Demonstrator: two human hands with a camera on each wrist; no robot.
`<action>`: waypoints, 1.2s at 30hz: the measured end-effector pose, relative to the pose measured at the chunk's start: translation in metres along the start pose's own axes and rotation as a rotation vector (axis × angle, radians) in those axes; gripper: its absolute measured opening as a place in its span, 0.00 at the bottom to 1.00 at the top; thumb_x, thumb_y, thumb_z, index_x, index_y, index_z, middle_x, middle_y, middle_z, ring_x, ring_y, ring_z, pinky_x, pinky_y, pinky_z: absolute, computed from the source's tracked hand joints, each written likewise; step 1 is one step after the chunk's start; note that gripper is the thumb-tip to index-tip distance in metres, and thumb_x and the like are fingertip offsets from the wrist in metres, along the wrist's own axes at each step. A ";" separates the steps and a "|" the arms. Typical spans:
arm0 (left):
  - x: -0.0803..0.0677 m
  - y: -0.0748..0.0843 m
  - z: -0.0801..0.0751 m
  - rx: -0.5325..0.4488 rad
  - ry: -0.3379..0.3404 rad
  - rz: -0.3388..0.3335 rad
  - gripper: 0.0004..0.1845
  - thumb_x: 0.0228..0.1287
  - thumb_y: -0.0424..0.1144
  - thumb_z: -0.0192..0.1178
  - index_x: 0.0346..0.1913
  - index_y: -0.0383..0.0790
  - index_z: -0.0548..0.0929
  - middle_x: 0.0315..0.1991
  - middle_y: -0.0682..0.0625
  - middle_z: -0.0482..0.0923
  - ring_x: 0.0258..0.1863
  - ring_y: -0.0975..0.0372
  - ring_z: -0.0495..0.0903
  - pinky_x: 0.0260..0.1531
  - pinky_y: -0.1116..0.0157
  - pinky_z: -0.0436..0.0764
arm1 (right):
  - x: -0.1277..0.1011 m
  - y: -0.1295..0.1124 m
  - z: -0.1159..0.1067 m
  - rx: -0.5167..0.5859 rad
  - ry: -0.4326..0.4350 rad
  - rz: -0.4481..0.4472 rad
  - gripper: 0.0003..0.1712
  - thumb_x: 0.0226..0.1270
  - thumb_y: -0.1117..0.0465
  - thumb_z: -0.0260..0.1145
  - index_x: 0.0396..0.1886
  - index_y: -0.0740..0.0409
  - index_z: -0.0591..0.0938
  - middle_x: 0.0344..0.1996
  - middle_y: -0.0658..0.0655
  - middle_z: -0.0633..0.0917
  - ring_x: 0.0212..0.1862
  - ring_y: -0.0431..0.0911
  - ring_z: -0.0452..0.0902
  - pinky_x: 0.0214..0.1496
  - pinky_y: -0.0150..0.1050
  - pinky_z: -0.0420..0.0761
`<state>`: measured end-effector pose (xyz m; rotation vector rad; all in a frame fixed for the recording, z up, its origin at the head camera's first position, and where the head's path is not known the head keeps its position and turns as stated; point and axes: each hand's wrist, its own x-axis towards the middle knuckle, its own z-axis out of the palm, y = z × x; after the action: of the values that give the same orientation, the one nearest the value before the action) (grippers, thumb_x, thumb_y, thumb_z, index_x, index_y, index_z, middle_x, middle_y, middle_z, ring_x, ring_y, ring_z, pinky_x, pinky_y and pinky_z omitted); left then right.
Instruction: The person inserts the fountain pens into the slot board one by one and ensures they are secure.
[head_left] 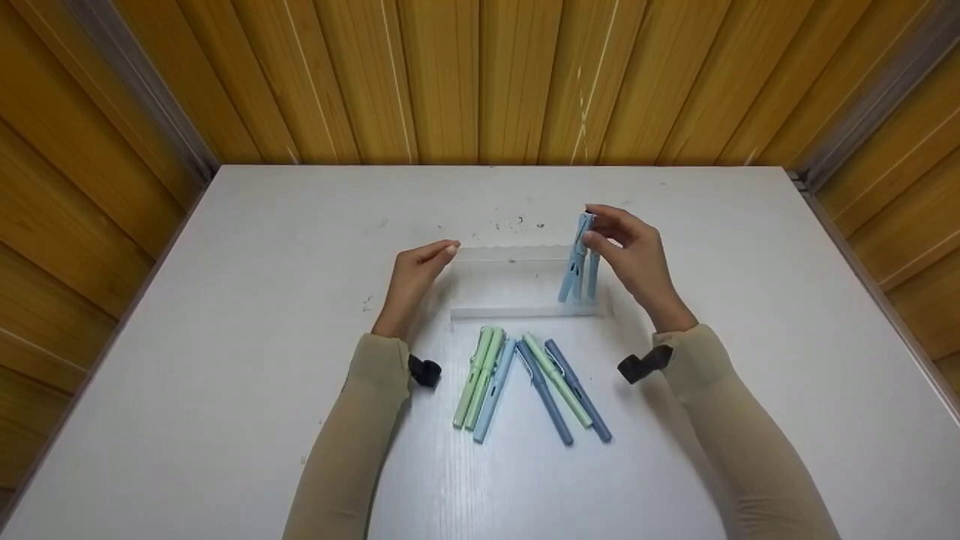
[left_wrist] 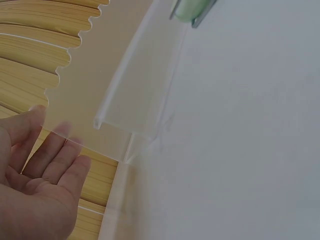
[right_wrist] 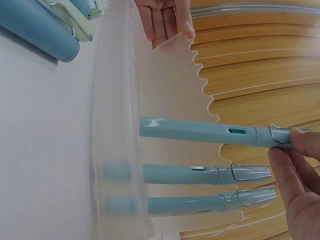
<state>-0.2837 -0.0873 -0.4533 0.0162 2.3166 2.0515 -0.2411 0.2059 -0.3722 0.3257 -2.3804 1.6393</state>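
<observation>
A clear plastic pen holder (head_left: 517,281) with a scalloped back panel (right_wrist: 165,80) stands mid-table. My left hand (head_left: 420,270) rests straight fingers (left_wrist: 40,185) against the panel's left end (left_wrist: 115,100). My right hand (head_left: 630,247) pinches a light blue pen (head_left: 579,251) by its cap end, near the clip (right_wrist: 280,136). The pen's tip points down at the holder's right end. Two more light blue pens (right_wrist: 200,175) stand in the holder right beside it. My left hand's fingertips (right_wrist: 165,17) show at the panel's far end in the right wrist view.
Several green and blue pens (head_left: 525,382) lie loose on the white table (head_left: 225,337) just in front of the holder. A green pen end (left_wrist: 190,7) lies near the holder's front lip. Wooden walls close off the table's back and sides.
</observation>
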 end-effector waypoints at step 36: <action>-0.001 0.002 0.000 0.000 -0.013 0.026 0.17 0.66 0.48 0.61 0.53 0.44 0.84 0.57 0.51 0.80 0.62 0.60 0.74 0.64 0.61 0.71 | 0.007 0.040 0.006 -0.087 -0.055 -0.045 0.23 0.64 0.63 0.68 0.59 0.57 0.79 0.55 0.56 0.80 0.50 0.39 0.79 0.53 0.23 0.77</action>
<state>-0.2823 -0.0876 -0.4511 0.0604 2.3216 2.0568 -0.2611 0.2139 -0.4076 0.4100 -2.4570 1.5211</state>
